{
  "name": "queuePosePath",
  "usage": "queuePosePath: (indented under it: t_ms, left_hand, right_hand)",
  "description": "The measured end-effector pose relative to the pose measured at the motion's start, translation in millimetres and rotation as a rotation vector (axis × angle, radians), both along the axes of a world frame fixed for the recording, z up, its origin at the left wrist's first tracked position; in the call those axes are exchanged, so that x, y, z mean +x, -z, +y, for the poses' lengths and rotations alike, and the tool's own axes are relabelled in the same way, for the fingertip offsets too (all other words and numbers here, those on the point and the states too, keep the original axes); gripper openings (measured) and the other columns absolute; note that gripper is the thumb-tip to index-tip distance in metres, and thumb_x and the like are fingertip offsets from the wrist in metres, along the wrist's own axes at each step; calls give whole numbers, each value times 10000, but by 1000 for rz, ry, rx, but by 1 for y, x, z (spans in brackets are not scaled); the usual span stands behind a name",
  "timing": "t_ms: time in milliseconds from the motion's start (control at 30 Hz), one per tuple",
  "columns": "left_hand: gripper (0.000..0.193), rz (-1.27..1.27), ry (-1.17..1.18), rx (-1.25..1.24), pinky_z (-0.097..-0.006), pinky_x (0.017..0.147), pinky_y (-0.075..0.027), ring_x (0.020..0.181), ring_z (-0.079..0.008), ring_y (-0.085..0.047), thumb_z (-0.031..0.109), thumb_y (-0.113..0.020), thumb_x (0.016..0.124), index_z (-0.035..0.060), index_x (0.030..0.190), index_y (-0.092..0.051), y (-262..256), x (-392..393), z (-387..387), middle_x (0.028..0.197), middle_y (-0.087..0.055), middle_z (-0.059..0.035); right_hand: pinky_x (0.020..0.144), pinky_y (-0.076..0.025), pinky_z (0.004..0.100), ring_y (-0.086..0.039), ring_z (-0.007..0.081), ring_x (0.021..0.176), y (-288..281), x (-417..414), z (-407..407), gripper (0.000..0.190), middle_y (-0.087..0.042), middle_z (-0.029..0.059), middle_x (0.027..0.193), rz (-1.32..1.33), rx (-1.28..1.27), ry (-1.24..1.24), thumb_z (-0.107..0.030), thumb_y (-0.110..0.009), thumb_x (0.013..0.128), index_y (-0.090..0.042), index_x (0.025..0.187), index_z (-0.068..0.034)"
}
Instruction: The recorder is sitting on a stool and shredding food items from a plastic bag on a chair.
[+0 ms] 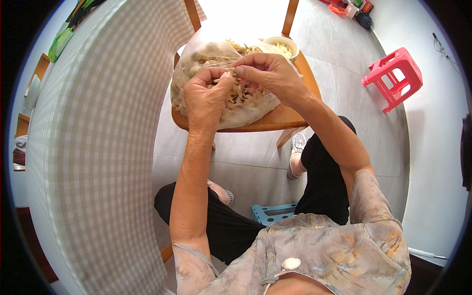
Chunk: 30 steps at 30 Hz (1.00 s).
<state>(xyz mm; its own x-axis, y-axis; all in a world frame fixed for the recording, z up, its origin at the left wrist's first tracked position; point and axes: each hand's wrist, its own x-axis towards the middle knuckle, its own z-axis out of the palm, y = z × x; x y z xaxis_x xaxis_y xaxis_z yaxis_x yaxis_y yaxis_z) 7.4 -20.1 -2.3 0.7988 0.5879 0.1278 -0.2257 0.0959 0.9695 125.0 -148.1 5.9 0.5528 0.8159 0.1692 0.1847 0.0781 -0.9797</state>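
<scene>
My left hand [208,92] and my right hand [273,75] meet above an open clear plastic bag [180,84]. Between the thumbs and fingertips of both hands is a small pale-brown dried plant piece [232,69], partly covered by the fingers. Many loose, pale-brown dried plant pieces [245,95] fill the bag, some of them hidden under my hands. The bag rests on the seat of a wooden chair [311,79]. Just beyond my right hand, at the seat's far right, stands a white bowl [295,53] holding yellowish pieces [283,48].
A table under a checked tablecloth [107,147] runs along my left. On the tiled floor to the right stands a pink plastic stool [402,73] near the wall. A blue plastic stool [262,213] is beneath me. Several bagged items [346,9] lie at the far right.
</scene>
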Motion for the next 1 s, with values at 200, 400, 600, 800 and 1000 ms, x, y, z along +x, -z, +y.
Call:
queuePosePath:
  t_ms: [200,400,600,800,1000]
  left_hand:
    - [118,14,29,8,-151,444,-389,515,0,-491,95,-680,829,-15,870,-680,1,0,1,678,-608,22]
    - [121,40,-4,2,-168,430,-388,491,-10,-476,119,-669,823,-1,835,-674,-2,-1,1,643,-588,24]
    - [129,150,-21,-21,-181,413,-369,464,-20,-454,133,-676,826,16,776,-654,-2,-1,2,626,-574,26]
    - [148,115,-70,144,-155,387,-298,446,5,-395,183,-713,865,39,852,-683,9,3,0,645,-575,46]
    - [171,132,-37,56,-154,407,-330,484,0,-429,151,-713,867,6,955,-701,2,1,-3,671,-602,31]
  right_hand:
    - [605,-532,179,-629,61,683,2,0,0,263,-681,40,816,-18,4,-13,-218,-661,908,-675,1072,-12]
    - [596,-523,183,-613,61,669,-2,-1,1,270,-666,33,797,-8,-3,30,-228,-645,924,-669,1072,-3]
    - [602,-535,197,-632,76,719,3,6,2,268,-676,50,892,66,47,52,-220,-600,954,-646,1091,5]
    - [570,-527,188,-622,61,653,4,5,1,240,-687,38,801,-109,54,87,-198,-633,929,-669,1024,19]
    - [572,-506,176,-607,42,630,0,-3,-2,199,-683,16,769,-346,-27,162,-175,-649,917,-685,1023,-12]
